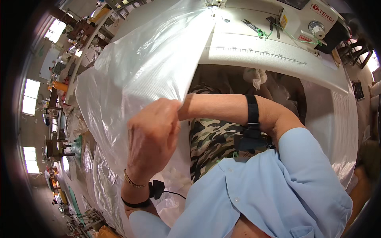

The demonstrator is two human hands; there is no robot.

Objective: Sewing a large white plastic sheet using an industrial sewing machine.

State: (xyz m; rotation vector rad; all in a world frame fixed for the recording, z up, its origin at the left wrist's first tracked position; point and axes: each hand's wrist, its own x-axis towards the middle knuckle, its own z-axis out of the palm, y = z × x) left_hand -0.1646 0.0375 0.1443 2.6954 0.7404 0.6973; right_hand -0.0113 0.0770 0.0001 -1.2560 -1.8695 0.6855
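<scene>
My left hand (151,137) is closed, its fingers curled at the near edge of a translucent white plastic sheet (158,59). The sheet looks gripped there, though the fingertips are hidden. My right forearm (218,107) crosses from the right and meets the left hand at the sheet's edge. Behind the left hand, the right hand's fingers are out of sight. Taut along its right edge, the sheet runs up to the lit needle area of a sewing machine (214,8) and spreads leftward over the table.
On the machine bed (254,51) lie scissors (254,28) with green handles and a small dark tool (271,23). A handwheel (316,29) is at the upper right. More plastic sheeting (105,186) hangs at the left, and stacked white material (333,123) stands at the right.
</scene>
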